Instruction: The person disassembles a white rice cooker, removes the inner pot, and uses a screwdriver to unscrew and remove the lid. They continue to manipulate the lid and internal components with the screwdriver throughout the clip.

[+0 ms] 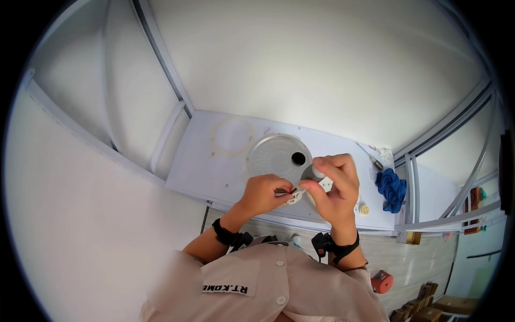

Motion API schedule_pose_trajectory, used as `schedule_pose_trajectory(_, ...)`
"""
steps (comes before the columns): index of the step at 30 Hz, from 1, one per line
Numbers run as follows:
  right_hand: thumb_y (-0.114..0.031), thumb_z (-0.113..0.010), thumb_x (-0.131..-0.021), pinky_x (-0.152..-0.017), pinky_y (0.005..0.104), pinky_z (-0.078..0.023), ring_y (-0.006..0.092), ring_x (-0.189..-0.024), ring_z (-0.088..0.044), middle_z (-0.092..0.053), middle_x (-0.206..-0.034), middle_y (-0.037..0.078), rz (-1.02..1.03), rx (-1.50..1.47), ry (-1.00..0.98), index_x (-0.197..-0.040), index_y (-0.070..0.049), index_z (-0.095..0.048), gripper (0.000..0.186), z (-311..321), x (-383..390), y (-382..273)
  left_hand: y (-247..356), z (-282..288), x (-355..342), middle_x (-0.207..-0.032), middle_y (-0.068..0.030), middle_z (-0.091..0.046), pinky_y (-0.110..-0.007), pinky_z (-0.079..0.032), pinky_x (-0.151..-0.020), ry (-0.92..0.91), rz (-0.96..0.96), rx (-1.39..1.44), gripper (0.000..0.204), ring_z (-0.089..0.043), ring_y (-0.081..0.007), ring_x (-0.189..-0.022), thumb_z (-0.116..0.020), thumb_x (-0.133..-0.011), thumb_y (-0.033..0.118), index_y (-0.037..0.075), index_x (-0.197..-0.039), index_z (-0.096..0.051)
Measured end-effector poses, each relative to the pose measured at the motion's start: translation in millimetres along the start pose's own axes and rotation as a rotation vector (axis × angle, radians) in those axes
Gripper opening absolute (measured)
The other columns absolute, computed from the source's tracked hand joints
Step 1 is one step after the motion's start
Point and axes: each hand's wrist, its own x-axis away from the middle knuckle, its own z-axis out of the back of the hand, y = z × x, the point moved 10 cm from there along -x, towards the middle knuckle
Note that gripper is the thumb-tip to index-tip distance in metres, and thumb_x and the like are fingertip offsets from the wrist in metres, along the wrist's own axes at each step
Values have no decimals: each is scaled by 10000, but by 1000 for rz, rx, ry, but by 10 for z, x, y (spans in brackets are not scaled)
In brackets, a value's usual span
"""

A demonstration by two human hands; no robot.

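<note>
In my left hand, thumb and fingers pinch a small white plastic part; a thin dark piece shows at the fingertips. Close beside it on the right, my right hand is closed on a grey rounded piece, whose exact kind I cannot make out. The fingertips of both hands nearly meet over the near side of the table. Just beyond them lies a round silver-grey metal disc with a black round spot near its right side. A white round part under my right hand is mostly hidden.
The white table stands against a pale wall panel. On its right lie a crumpled blue cloth, a screwdriver-like tool and a small cream round part. Grey frame posts rise at the right. A red roll sits on the floor.
</note>
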Motion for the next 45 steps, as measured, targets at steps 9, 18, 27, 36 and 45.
schedule_pose_trajectory(9, -93, -867, -873, -845, 362, -555, 291, -997, -678, -678, -1190, 157, -55, -99, -44, -1315, 4, -710, 479, -98, -14, -38, -12, 38, -6, -865, 15, -791, -342, -574, -672, 2, 4, -39, 150, -754, -207, -805, -866, -797, 208, 174, -929, -803)
schedule_pose_trajectory(18, -47, -856, -859, -928, 400, -566, 347, -1139, -693, -687, -1284, 203, -54, 35, 32, -1320, 5, -701, 490, -6, 107, 45, -66, 11, 0, -862, -3, -791, -352, -584, -683, 40, -25, 4, 165, -756, -222, -803, -875, -783, 204, 154, -919, -796)
schedule_pose_trajectory(27, -118, -880, -858, -868, 372, -554, 288, -997, -679, -687, -1197, 157, -3, 119, 14, -1378, 3, -662, 577, 18, 112, 98, -52, 12, -8, -897, -24, -787, -343, -602, -709, -34, -23, 68, 183, -760, -237, -813, -873, -786, 134, 123, -949, -791)
schedule_pose_trajectory(36, -88, -887, -847, -923, 393, -540, 306, -1009, -676, -679, -1175, 169, -115, -141, -43, -1400, 1, -624, 619, -141, 131, 152, -29, 50, 18, -957, -52, -796, -361, -623, -773, -94, 2, 107, 218, -773, -254, -886, -821, -815, 75, 127, -1026, -800)
schedule_pose_trajectory(45, -91, -945, -799, -898, 373, -533, 266, -1043, -628, -626, -1219, 159, -13, 30, 78, -1380, -30, -542, 710, -32, 242, 131, -45, 29, 22, -943, -31, -801, -356, -610, -750, -61, -13, 90, 192, -768, -237, -890, -808, -832, 97, 148, -1017, -800)
